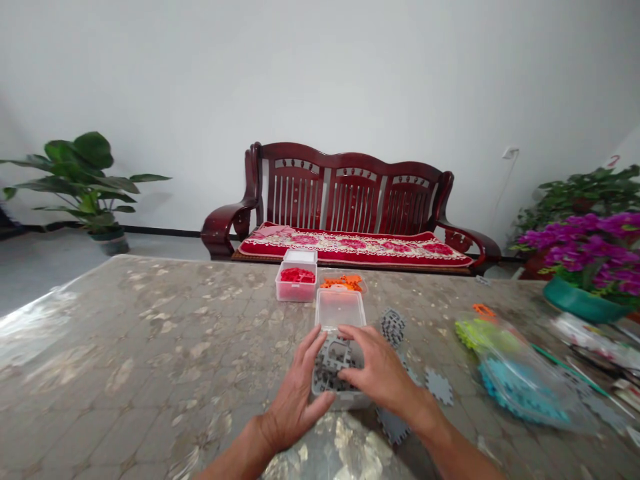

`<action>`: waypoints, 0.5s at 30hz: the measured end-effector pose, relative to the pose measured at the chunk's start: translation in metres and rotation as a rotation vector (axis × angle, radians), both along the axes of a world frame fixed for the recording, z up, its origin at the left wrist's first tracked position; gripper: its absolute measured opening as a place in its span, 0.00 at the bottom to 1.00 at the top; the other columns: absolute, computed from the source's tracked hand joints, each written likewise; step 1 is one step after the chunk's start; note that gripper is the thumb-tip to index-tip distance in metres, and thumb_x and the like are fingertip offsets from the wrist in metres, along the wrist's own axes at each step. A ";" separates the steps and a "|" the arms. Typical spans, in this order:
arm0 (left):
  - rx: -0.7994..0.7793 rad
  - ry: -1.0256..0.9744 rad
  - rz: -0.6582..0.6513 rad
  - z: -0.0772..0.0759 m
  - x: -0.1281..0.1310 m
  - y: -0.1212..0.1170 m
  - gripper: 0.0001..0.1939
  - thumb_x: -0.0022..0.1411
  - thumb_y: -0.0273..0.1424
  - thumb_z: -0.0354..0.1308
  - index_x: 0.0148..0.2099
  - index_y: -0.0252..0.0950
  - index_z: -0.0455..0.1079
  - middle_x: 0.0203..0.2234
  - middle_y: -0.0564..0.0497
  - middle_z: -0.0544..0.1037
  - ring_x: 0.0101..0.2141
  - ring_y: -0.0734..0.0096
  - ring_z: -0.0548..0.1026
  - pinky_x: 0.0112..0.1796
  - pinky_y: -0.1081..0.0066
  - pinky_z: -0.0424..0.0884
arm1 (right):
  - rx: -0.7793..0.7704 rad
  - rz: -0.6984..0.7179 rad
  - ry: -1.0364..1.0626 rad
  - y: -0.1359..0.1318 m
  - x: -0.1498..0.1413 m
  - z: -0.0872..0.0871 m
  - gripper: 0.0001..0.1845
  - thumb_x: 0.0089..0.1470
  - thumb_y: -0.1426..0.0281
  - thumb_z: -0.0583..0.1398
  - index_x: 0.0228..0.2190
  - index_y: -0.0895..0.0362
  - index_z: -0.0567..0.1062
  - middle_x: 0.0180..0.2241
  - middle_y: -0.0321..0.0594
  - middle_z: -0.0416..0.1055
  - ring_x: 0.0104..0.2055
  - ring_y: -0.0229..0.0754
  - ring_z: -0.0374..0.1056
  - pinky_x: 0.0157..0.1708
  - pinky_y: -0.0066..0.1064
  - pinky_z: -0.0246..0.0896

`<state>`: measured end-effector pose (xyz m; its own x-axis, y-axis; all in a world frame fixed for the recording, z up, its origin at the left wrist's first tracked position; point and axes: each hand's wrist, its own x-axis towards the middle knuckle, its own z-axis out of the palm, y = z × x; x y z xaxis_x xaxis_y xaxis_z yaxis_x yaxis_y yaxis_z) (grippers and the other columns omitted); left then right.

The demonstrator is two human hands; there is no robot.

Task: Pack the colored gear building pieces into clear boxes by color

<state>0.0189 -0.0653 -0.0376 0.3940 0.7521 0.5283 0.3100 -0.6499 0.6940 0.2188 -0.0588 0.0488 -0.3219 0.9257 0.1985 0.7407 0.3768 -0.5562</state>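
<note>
Between the fingers, grey notched pieces.

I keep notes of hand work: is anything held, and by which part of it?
The left hand lies open against the left side of the clear box; the right hand is at grey pieces inside, but whether its grip holds one cannot be told.

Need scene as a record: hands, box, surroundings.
left hand: at left side of open clear box
right hand: over the box's right side
box contents: grey pieces
box lid: tipped back
grip: can't tell whether anything is pinched
behind box: red pieces in second box, orange pieces
right of box: loose grey piece, blue pieces
background: wooden bench
</note>
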 end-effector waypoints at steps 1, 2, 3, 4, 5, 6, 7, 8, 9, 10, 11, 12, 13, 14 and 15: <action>-0.001 0.004 -0.004 0.001 0.000 0.000 0.38 0.70 0.51 0.46 0.74 0.40 0.40 0.71 0.37 0.45 0.69 0.44 0.47 0.65 0.43 0.50 | -0.002 -0.013 -0.004 -0.001 0.003 0.001 0.35 0.43 0.75 0.65 0.56 0.54 0.71 0.51 0.44 0.74 0.54 0.48 0.66 0.57 0.38 0.59; -0.001 0.007 -0.008 0.002 0.000 0.000 0.38 0.71 0.51 0.46 0.74 0.40 0.40 0.71 0.38 0.45 0.69 0.44 0.47 0.65 0.43 0.49 | -0.003 -0.027 -0.018 -0.002 0.006 0.002 0.35 0.43 0.75 0.65 0.55 0.54 0.72 0.51 0.44 0.74 0.54 0.48 0.66 0.56 0.38 0.59; -0.001 0.009 -0.010 0.002 0.000 0.000 0.38 0.71 0.51 0.45 0.74 0.40 0.40 0.71 0.38 0.45 0.69 0.45 0.47 0.65 0.44 0.49 | 0.001 -0.043 -0.039 -0.003 0.009 0.003 0.34 0.43 0.75 0.65 0.55 0.53 0.73 0.50 0.43 0.74 0.54 0.48 0.66 0.56 0.39 0.59; -0.004 0.011 -0.012 0.003 0.000 0.000 0.38 0.71 0.51 0.45 0.74 0.40 0.40 0.71 0.38 0.45 0.70 0.45 0.46 0.66 0.44 0.49 | 0.009 -0.061 -0.063 -0.004 0.012 0.005 0.33 0.43 0.75 0.66 0.54 0.53 0.74 0.50 0.43 0.74 0.53 0.49 0.66 0.56 0.40 0.59; -0.007 0.013 -0.015 0.003 0.000 0.000 0.37 0.71 0.51 0.45 0.74 0.41 0.40 0.71 0.38 0.45 0.70 0.45 0.46 0.66 0.44 0.49 | 0.019 -0.078 -0.089 -0.004 0.015 0.007 0.32 0.43 0.75 0.66 0.52 0.52 0.75 0.49 0.43 0.74 0.53 0.49 0.66 0.55 0.40 0.59; -0.011 0.016 -0.018 0.003 0.000 0.000 0.37 0.71 0.50 0.45 0.74 0.41 0.41 0.71 0.39 0.45 0.70 0.45 0.46 0.66 0.44 0.49 | 0.028 -0.087 -0.111 -0.005 0.018 0.009 0.31 0.43 0.75 0.66 0.51 0.51 0.75 0.48 0.43 0.74 0.53 0.49 0.66 0.55 0.41 0.60; -0.014 0.020 -0.019 0.002 0.000 0.000 0.36 0.71 0.50 0.45 0.74 0.41 0.41 0.71 0.39 0.45 0.70 0.45 0.46 0.66 0.44 0.49 | 0.034 -0.086 -0.128 -0.006 0.020 0.010 0.30 0.43 0.75 0.65 0.51 0.50 0.76 0.48 0.42 0.75 0.53 0.49 0.65 0.54 0.41 0.60; -0.015 0.023 -0.020 0.002 -0.001 0.000 0.36 0.72 0.50 0.45 0.74 0.42 0.42 0.71 0.39 0.44 0.70 0.45 0.47 0.66 0.44 0.50 | 0.040 -0.073 -0.138 -0.007 0.022 0.011 0.29 0.43 0.75 0.65 0.50 0.50 0.76 0.48 0.41 0.75 0.53 0.49 0.65 0.55 0.41 0.59; -0.015 0.027 -0.019 0.001 -0.001 0.000 0.36 0.72 0.50 0.45 0.73 0.42 0.42 0.71 0.39 0.44 0.69 0.45 0.47 0.65 0.44 0.50 | 0.045 -0.051 -0.146 -0.008 0.024 0.012 0.28 0.43 0.76 0.64 0.49 0.50 0.77 0.48 0.40 0.76 0.53 0.49 0.65 0.55 0.42 0.59; -0.012 0.030 -0.017 0.001 -0.001 0.000 0.35 0.72 0.50 0.45 0.73 0.42 0.42 0.71 0.39 0.44 0.69 0.45 0.47 0.65 0.44 0.50 | 0.053 -0.028 -0.152 -0.010 0.026 0.012 0.27 0.43 0.76 0.64 0.48 0.50 0.77 0.49 0.39 0.76 0.54 0.49 0.64 0.56 0.42 0.58; -0.009 0.034 -0.014 0.001 -0.001 0.000 0.35 0.71 0.50 0.45 0.73 0.42 0.43 0.71 0.39 0.44 0.69 0.45 0.47 0.65 0.44 0.50 | 0.065 -0.012 -0.156 -0.011 0.027 0.012 0.26 0.43 0.77 0.63 0.47 0.50 0.77 0.51 0.38 0.75 0.55 0.49 0.63 0.57 0.43 0.57; -0.007 0.040 -0.012 0.001 -0.001 0.000 0.35 0.71 0.50 0.45 0.73 0.42 0.43 0.71 0.39 0.44 0.69 0.45 0.48 0.65 0.44 0.51 | 0.080 -0.006 -0.157 -0.012 0.030 0.012 0.25 0.43 0.77 0.63 0.46 0.50 0.78 0.53 0.38 0.74 0.56 0.49 0.62 0.58 0.44 0.56; -0.006 0.048 -0.010 0.001 -0.002 0.000 0.35 0.71 0.50 0.45 0.73 0.43 0.44 0.71 0.39 0.44 0.69 0.45 0.48 0.65 0.44 0.51 | 0.096 -0.010 -0.154 -0.013 0.032 0.011 0.25 0.43 0.77 0.63 0.45 0.50 0.78 0.54 0.37 0.73 0.57 0.49 0.61 0.59 0.45 0.56; -0.007 0.057 -0.008 0.001 -0.002 0.000 0.34 0.72 0.50 0.45 0.73 0.43 0.45 0.71 0.40 0.44 0.69 0.45 0.48 0.65 0.44 0.52 | 0.112 -0.021 -0.146 -0.013 0.036 0.010 0.24 0.44 0.76 0.63 0.45 0.49 0.78 0.55 0.38 0.73 0.58 0.50 0.61 0.59 0.45 0.55; -0.010 0.066 -0.006 0.001 -0.002 0.000 0.33 0.72 0.49 0.45 0.72 0.44 0.46 0.71 0.40 0.44 0.69 0.45 0.49 0.65 0.44 0.53 | 0.127 -0.038 -0.131 -0.013 0.041 0.009 0.23 0.45 0.76 0.63 0.44 0.49 0.79 0.55 0.38 0.73 0.58 0.49 0.62 0.59 0.45 0.56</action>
